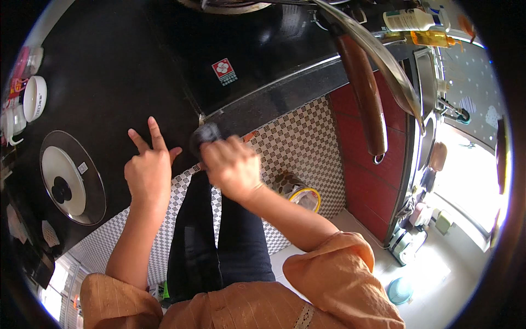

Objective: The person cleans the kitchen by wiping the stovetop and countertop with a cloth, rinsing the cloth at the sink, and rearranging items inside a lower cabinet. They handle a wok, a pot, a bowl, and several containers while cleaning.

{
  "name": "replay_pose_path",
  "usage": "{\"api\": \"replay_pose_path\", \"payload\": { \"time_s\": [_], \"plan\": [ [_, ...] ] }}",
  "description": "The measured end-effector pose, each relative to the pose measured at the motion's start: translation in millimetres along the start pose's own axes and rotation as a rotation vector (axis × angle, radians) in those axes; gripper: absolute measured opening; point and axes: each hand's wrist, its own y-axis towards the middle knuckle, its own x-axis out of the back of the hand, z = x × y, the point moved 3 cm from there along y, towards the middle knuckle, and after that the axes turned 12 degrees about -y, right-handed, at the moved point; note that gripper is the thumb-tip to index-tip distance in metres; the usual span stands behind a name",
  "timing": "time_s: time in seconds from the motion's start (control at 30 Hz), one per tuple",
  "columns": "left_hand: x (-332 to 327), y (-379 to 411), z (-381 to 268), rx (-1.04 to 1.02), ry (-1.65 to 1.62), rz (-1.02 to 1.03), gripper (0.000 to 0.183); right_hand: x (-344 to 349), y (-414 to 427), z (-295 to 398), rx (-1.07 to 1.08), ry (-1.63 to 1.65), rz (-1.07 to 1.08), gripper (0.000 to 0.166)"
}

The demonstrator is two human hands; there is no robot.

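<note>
My right hand (232,166) is closed around a small dark object (206,137) at the front edge of the black countertop (102,53). Motion blur hides what kind of object it is. To the left, my left hand (148,164) is over the countertop with two fingers stretched out and the thumb apart; nothing shows in it. Whether its fingertips touch the surface I cannot tell. Left of that hand lies a round glass lid (96,193) with a black knob, over a pale round area.
A pan's brown handle (363,94) juts over the cooktop's (254,45) front edge at upper right, beside a metal utensil (386,61). A white bowl (35,98) stands at far left. Below are a patterned mat (304,135) and a yellow-rimmed bin (318,199). Red cabinets (370,177) flank the right.
</note>
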Motion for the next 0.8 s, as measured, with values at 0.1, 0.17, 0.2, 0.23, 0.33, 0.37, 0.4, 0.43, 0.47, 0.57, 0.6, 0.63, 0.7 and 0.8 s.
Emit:
{"api": "replay_pose_path", "payload": {
  "time_s": [0.1,0.17,0.2,0.23,0.33,0.37,0.4,0.43,0.47,0.57,0.6,0.63,0.7,0.8],
  "plan": [
    [3,0,-2,-0.030,0.014,0.014,0.069,-4,3,-47,0.078,-0.083,0.007,0.007],
    [3,-1,1,-0.007,0.013,0.035,0.069,-5,9,-141,-0.044,-0.218,-0.024,0.001],
    [2,0,0,0.000,0.021,0.049,0.070,-4,11,-155,-0.133,-0.206,-0.005,0.002],
    [1,-1,0,0.015,0.030,0.066,0.070,-4,13,-164,-0.216,-0.187,0.015,0.003],
    [-3,-1,-1,0.004,0.022,0.039,0.071,2,19,-183,-0.481,-0.142,0.076,0.005],
    [-2,0,0,0.015,0.019,0.053,0.071,4,19,-187,-0.571,-0.128,0.096,0.006],
    [0,1,-3,0.019,0.018,0.063,0.071,6,14,-169,-0.433,-0.223,0.003,0.006],
    [1,-1,-3,0.048,0.022,0.078,0.071,3,12,-149,-0.283,-0.318,-0.097,0.006],
    [1,0,-5,0.034,0.020,0.073,0.071,-6,-5,-110,-0.256,-0.287,-0.140,0.005],
    [1,2,-5,-0.004,0.011,0.058,0.070,1,-29,-17,0.061,0.163,-0.070,0.018],
    [1,0,-4,-0.001,0.017,0.061,0.070,5,-25,-28,0.089,0.133,-0.040,0.019],
    [0,-1,-2,0.001,0.025,0.065,0.069,7,-21,-51,0.115,0.105,-0.011,0.023],
    [-2,-2,1,0.001,0.058,0.045,0.069,6,-13,-118,0.069,-0.140,0.076,0.020],
    [-4,-2,-5,-0.002,0.058,0.035,0.069,-12,-7,-221,-0.560,0.554,-0.432,0.017]
  ]
}}
